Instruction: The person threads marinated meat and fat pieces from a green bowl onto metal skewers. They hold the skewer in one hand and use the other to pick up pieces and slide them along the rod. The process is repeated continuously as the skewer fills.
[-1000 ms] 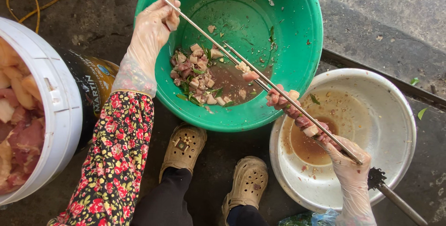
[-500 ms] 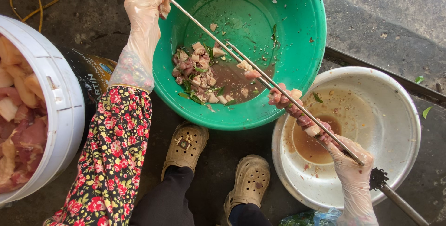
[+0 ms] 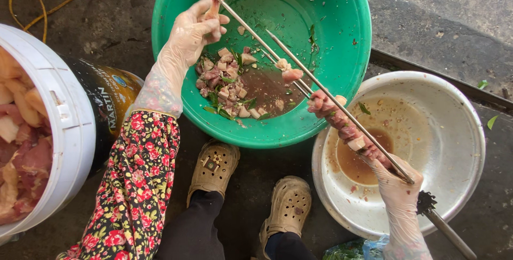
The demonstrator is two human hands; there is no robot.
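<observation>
Holding the long metal skewer (image 3: 299, 62) slantwise across the green basin (image 3: 342, 36), I see my first risk at the far tip: it runs out of frame at the top, so I cannot tell where the point sits. My left hand (image 3: 195, 30), gloved in thin clear plastic, has its fingers pinched together on a strip of raw meat (image 3: 215, 1) right beside the shaft. A slip there could, I judge, drive the steel into the glove. My right hand (image 3: 398, 185) is closed around the lower end of the skewer above the steel bowl (image 3: 459, 132), fingers clamped on the metal. That grip looks wet with marinade, so the rod could twist or slide.

Loaded pieces (image 3: 342, 124) sit bunched on the lower shaft, between the basin's rim and my right hand, hanging over the brown liquid (image 3: 358, 164) pooled in the bowl. If the skewer tilts further, they may slide down toward my fingers or drip outside.

As for the meat, it is pink and glossy, cut in small uneven chunks, some pale with fat. More lies in the basin (image 3: 227, 86) mixed with green herb bits and marinade. A white bucket (image 3: 64, 132) of larger cuts stands at my left, well apart.
</observation>
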